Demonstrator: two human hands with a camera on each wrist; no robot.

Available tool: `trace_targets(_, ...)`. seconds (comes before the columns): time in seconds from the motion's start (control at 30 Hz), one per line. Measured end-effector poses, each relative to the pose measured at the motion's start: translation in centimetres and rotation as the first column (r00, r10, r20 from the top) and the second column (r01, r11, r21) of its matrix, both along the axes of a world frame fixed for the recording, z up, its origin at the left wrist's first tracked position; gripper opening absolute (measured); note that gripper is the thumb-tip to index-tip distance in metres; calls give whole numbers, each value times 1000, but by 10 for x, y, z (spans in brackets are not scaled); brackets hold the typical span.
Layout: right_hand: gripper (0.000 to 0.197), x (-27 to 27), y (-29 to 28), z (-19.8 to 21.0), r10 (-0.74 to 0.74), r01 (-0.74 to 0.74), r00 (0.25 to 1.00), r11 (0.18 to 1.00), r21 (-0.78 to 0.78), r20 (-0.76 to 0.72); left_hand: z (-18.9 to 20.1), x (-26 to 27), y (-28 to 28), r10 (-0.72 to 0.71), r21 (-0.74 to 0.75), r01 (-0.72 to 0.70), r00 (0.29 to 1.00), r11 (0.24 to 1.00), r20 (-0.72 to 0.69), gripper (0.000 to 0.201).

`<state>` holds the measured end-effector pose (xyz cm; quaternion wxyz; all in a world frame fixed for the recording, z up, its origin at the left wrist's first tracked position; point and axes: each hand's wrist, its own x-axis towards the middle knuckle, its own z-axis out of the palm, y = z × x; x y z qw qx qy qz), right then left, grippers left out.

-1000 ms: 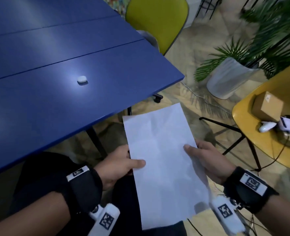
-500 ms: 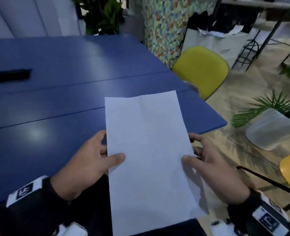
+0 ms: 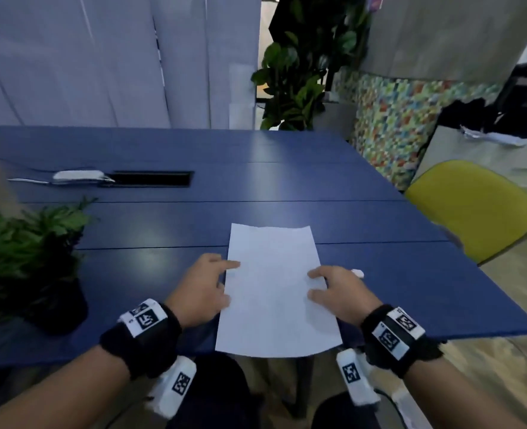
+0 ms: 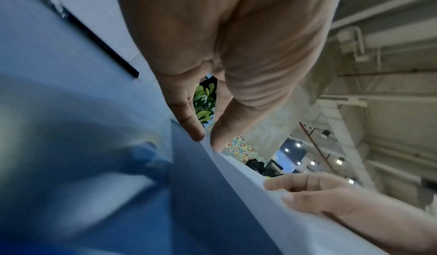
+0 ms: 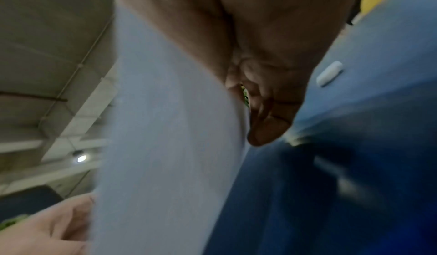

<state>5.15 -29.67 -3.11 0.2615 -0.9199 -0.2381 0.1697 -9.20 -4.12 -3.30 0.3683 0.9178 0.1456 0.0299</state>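
A blank white sheet of paper (image 3: 274,289) lies lengthwise over the blue table (image 3: 163,224), its near end hanging past the table's front edge. My left hand (image 3: 222,283) pinches the sheet's left edge; in the left wrist view thumb and finger (image 4: 194,128) meet on the paper (image 4: 248,180). My right hand (image 3: 318,284) pinches the right edge, thumb on top. In the right wrist view the paper (image 5: 165,128) runs past my curled fingers (image 5: 267,113), which sit under it.
A small white object (image 3: 357,273) lies on the table just beyond my right hand. A potted plant (image 3: 23,252) stands at the left. Farther back are a black cable slot (image 3: 150,178) and a white device (image 3: 78,176). A yellow chair (image 3: 473,209) stands at the right.
Both hands have carried the paper from over the floor beside the table up and onto the tabletop, keeping their hold. The head view has swung to face the table.
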Motion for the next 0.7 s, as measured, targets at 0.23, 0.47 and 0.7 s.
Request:
trace_targets(0.23, 42, 0, 5, -2, 115, -101, 990, 982, -157, 83, -25, 12, 9, -44, 271, 73, 993, 960, -113, 37)
trace_targets(0.47, 18, 13, 1, -7, 187, -150, 966, 968, -201, 180, -17, 22, 8, -60, 427, 157, 971, 891, -232, 23)
trace_targets(0.7, 65, 23, -8, -7, 106, -101, 993, 992, -81, 59, -8, -3, 7, -57, 186, 91, 982, 978, -178, 54)
